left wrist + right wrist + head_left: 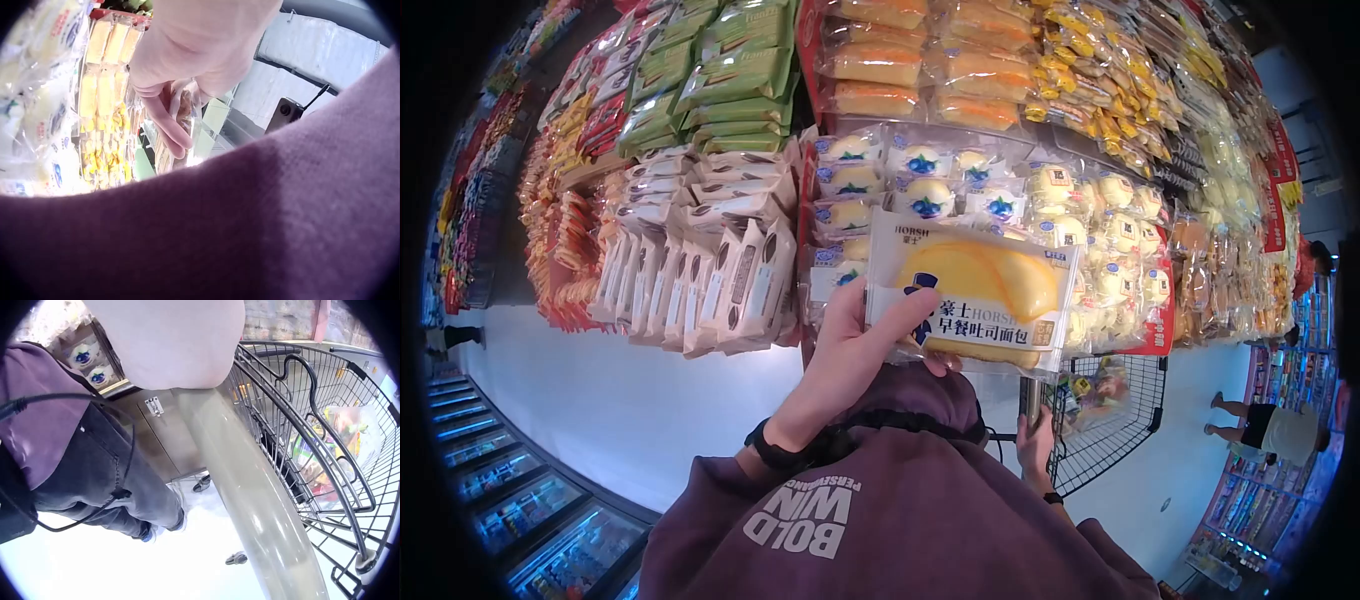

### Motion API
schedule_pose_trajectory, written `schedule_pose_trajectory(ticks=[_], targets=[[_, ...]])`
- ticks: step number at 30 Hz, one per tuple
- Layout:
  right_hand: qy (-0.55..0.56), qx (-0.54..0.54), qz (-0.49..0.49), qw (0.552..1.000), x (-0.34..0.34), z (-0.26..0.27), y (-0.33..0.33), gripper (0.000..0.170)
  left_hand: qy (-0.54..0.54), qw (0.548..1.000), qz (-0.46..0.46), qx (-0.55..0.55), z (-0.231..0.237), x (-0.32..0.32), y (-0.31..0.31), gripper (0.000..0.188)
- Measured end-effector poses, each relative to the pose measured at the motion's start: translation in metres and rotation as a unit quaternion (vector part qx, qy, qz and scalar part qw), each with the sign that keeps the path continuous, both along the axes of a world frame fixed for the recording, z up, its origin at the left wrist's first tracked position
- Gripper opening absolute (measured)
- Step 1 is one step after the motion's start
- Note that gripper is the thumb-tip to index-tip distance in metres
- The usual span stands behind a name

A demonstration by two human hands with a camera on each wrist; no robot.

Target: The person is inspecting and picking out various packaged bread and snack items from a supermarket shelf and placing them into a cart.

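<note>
The left hand [850, 350] holds a clear and white bread package [990, 325] in front of the shelf, thumb across its front and fingers beneath. In the left wrist view the left hand [197, 56] pinches the package [185, 115], seen edge-on. Lower right in the head view, the right hand [1035, 448] grips the cart handle [1030, 395]. The right wrist view shows the right hand [181, 344] over the handle [250, 487], its fingers mostly hidden.
A wire cart [1115, 440] with bagged goods stands at the right. Blueberry-print packs [923, 178], green packs [735, 65] and pale packs [740, 285] fill the display. Freezers [510, 480] line the lower left; a person [1280, 430] is at the far right.
</note>
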State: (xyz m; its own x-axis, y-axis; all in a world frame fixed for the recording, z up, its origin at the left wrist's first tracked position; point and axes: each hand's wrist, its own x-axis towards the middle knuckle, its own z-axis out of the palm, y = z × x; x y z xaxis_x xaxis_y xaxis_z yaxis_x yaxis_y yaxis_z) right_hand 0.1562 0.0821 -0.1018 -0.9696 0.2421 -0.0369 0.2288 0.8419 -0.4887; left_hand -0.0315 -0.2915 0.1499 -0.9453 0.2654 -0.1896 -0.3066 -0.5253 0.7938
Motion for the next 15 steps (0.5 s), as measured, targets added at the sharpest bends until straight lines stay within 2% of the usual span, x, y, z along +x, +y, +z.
schedule_pose_trajectory(ticks=[3, 4, 8, 9, 11, 13, 15], targets=[[0.016, -0.013, 0.002, 1.000, -0.002, 0.000, 0.003, 0.039, 0.000, 1.000, 0.014, 0.021, -0.003, -0.007, 0.022, 0.025], [-0.018, -0.060, -0.029, 0.998, -0.004, 0.008, -0.001, 0.037, 0.002, 1.000, 0.026, 0.013, -0.004, -0.009, 0.027, 0.025], [0.090, -0.075, 0.050, 0.992, -0.006, -0.001, 0.018, 0.034, -0.015, 0.998, 0.066, -0.001, -0.011, -0.018, 0.049, 0.025], [0.113, -0.067, 0.070, 0.989, -0.015, 0.011, 0.020, 0.032, -0.027, 0.996, 0.080, -0.008, -0.012, -0.019, 0.054, 0.025], [0.229, 0.030, 0.141, 0.963, -0.050, 0.050, 0.027, 0.035, -0.015, 0.996, 0.089, -0.016, -0.013, -0.023, 0.062, 0.024], [0.337, -0.003, 0.153, 0.929, -0.096, 0.103, 0.013, 0.040, -0.020, 0.996, 0.087, -0.031, -0.012, -0.022, 0.069, 0.024], [0.426, 0.029, 0.210, 0.880, -0.142, 0.163, -0.007, 0.045, -0.009, 0.996, 0.077, -0.053, -0.014, -0.021, 0.076, 0.024]])
